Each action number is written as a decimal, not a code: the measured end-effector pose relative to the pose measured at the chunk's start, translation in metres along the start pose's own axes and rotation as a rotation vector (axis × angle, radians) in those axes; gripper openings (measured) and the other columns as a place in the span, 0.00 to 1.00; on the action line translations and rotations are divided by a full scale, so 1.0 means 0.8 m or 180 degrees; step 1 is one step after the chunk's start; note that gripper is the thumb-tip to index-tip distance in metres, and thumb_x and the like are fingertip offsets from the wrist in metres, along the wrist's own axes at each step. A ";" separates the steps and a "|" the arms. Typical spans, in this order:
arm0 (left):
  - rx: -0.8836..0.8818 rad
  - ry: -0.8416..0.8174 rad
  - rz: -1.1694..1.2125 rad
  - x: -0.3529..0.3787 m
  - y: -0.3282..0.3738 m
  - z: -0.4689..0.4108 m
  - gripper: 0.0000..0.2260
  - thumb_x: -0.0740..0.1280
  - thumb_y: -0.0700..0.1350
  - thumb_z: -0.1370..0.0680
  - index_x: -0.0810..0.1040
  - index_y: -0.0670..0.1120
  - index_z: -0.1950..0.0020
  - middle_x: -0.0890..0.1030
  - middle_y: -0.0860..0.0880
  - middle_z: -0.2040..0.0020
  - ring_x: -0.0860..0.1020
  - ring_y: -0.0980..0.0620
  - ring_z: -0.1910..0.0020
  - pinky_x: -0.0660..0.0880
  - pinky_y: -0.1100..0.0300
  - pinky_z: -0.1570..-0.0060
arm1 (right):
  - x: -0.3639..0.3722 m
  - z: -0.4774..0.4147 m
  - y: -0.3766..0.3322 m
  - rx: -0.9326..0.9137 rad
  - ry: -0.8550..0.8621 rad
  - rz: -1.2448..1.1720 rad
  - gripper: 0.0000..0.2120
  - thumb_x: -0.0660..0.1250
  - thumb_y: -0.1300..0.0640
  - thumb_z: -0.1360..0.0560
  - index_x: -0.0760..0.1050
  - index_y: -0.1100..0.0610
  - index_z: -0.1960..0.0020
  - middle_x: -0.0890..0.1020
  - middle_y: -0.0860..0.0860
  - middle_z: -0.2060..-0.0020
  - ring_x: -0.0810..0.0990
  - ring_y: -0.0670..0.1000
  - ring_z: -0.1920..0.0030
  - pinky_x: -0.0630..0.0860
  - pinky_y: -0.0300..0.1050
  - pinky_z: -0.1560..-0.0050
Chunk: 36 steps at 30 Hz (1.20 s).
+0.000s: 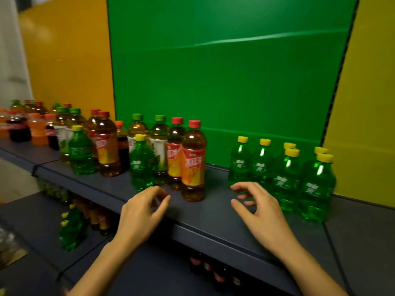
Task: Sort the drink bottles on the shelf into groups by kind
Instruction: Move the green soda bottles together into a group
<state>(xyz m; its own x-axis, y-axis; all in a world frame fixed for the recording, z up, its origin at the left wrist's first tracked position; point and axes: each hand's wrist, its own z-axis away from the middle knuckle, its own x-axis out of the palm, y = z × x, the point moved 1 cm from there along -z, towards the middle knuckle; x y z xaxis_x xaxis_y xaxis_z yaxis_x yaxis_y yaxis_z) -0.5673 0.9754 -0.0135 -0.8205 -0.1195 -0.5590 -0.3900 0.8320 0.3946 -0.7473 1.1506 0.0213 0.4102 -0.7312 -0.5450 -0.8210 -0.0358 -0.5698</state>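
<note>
Green clear-plastic soda bottle with a yellow cap [141,167] stands upright at the front of the mixed cluster on the dark grey shelf board [213,216], its long axis vertical. It lies just ahead of the left hand [142,211], with its base just beyond the fingertips. Blur there hides whether a fingertip touches the plastic, though it seems not to. That hand has its fingers loosely curled, thumb held apart, and grips nothing.

Just right of the soda bottle stands a tall amber tea bottle with a red cap and orange-red label [193,165], between the soda and the right hand [259,207]. The right hand is spread, fingers slightly bent, and empty. Its fingertips are just in front of the nearest bottle in the sorted group of 6 green yellow-capped bottles [286,180] at the right of the shelf. Bare shelf lies between the tea bottle and that group.

The left hand is plainly the nearer of the 2 to the stray soda. I judge the coming move to be a side grasp round its body, then a lift past the tea bottle and rightward to the group; the right hand could receive it there.

A 2nd stray green bottle [81,152] stands farther left, well apart from both hands, among the amber, orange and dark bottles [32,129]
</note>
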 end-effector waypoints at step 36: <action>-0.1087 -0.0436 0.1090 -0.140 -0.429 -0.157 0.37 0.75 0.56 0.35 0.63 0.46 0.32 0.72 0.52 0.38 0.73 0.54 0.41 0.71 0.61 0.45 | 0.369 -0.156 -0.138 0.1257 0.0805 -0.0427 0.40 0.77 0.56 0.36 0.60 0.58 0.31 0.74 0.56 0.36 0.72 0.57 0.37 0.68 0.47 0.43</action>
<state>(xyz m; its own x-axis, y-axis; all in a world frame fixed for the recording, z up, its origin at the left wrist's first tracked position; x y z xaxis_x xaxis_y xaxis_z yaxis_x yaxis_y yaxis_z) -0.3941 0.6349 0.0050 -0.8718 0.2209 -0.4372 -0.2411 0.5834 0.7755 -0.5856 0.8538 0.0003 0.3526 -0.8822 -0.3122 -0.5340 0.0843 -0.8413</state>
